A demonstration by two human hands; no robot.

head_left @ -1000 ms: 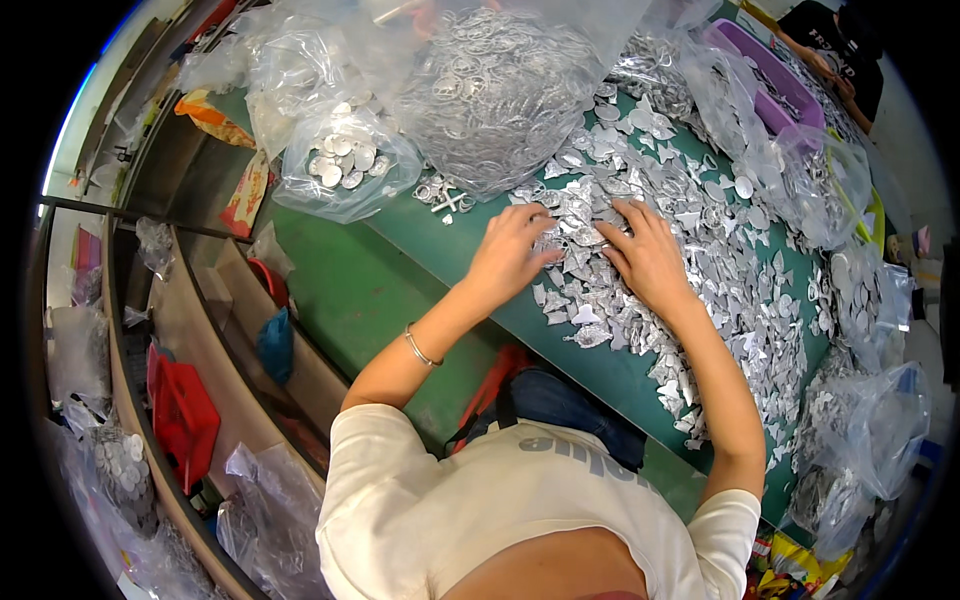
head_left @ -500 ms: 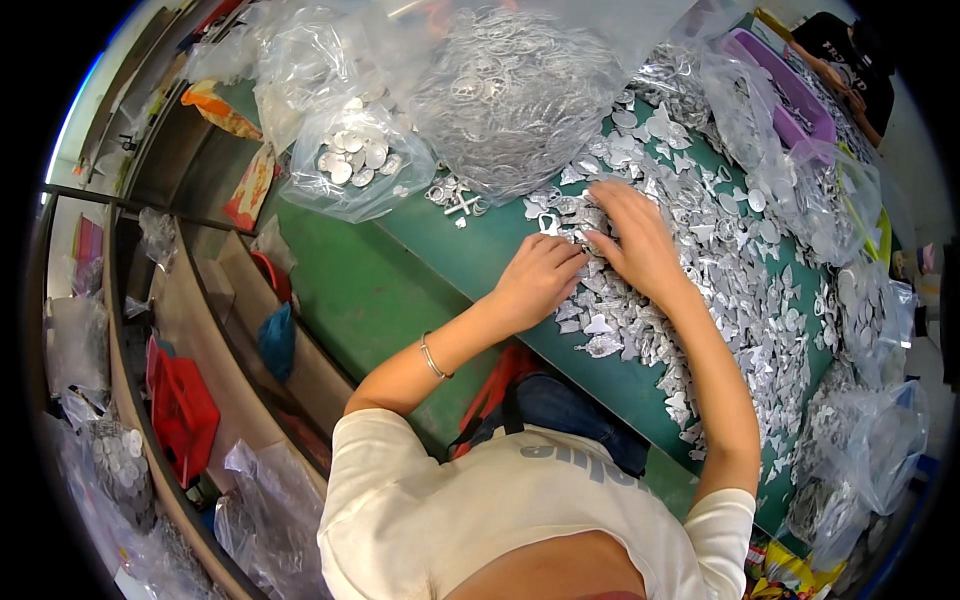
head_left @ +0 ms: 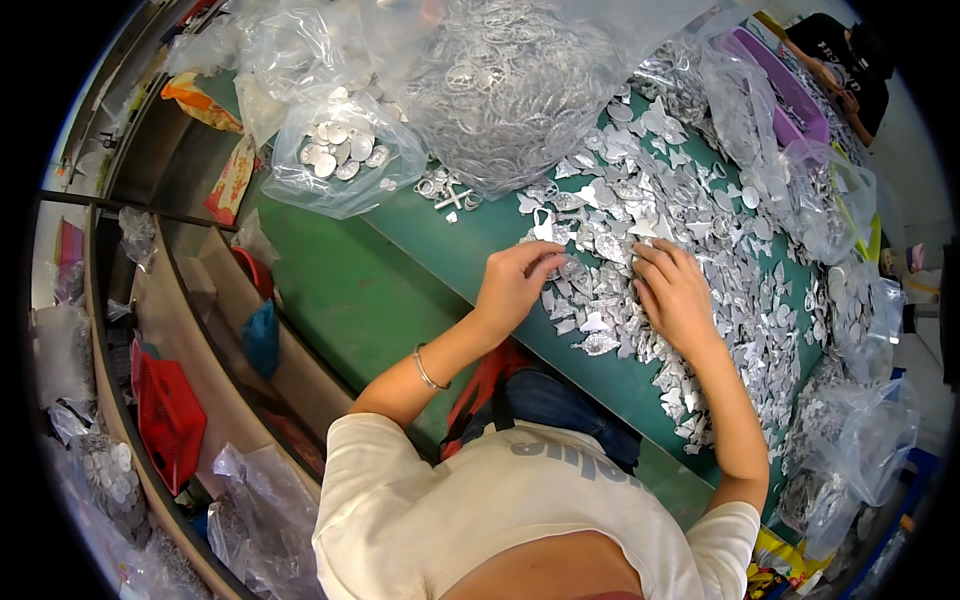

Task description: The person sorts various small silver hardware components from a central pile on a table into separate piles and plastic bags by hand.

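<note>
Many flat silver metal pieces in mixed small shapes lie spread in a loose layer on the green tabletop. At the near left edge of this spread is my left hand, its thumb and fingers pinched together. What they hold, if anything, is too small to make out. My right hand rests over the pieces with bent fingers slightly apart, the tips touching the layer. A small cross-shaped piece lies with a few others apart from the spread, beyond my left hand.
A large clear bag of silver pieces stands at the back, beside a smaller bag of round discs. A purple basket and another person are at the far right. Shelving with a red bin lines the left.
My hands have moved apart. The left drew back slightly to the left with its fingertips pinched; the right shifted right and nearer to me over the pieces.
</note>
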